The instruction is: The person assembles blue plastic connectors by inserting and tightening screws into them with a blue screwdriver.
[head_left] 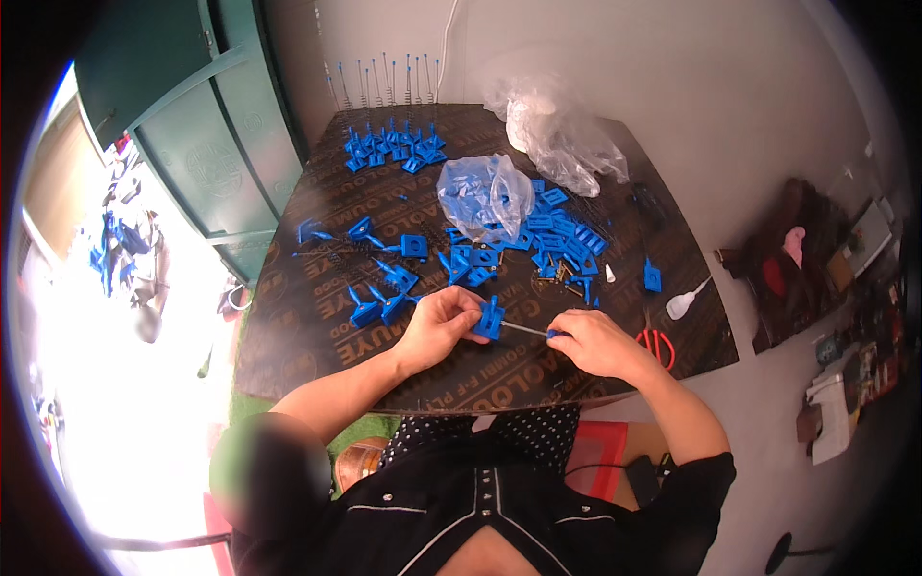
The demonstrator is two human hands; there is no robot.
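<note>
Near the table's front edge, my left hand is closed on a blue plastic bracket with a square plate and an upright part. My right hand pinches the blue end of a thin metal rod. The rod's other end meets the bracket's right side; whether it goes in is too small to tell. Loose blue brackets lie just beyond my left hand, several with dark springs beside them. Red-handled scissors lie right of my right hand.
A clear bag of blue parts sits mid-table beside a heap of blue pieces and small screws. Assembled blue pieces with upright rods stand at the far left. A crumpled plastic bag and a white squeeze bottle lie rightward.
</note>
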